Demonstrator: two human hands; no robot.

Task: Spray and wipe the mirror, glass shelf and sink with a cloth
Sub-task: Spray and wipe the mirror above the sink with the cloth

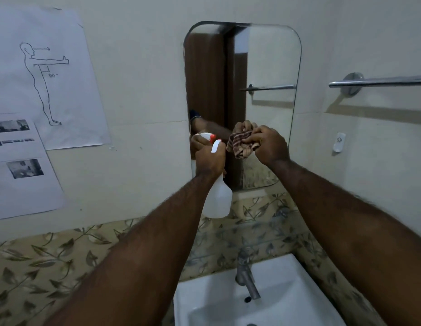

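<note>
The right hand [269, 144] presses a bunched cloth [242, 144] to the mirror [270, 67] (left hand [208, 158] grips the spray bottle [217, 196]).

Your cloth [242, 144] is brown with pale stripes, bunched against the mirror [270, 67]. Left of the mirror's lower edge, your spray bottle [217, 198] is translucent white with a red-and-white nozzle. Below the mirror, the tile band [51, 255] shows dark leaves on beige, and the sink [287, 278] is white with a grey tap [246, 276].
</note>
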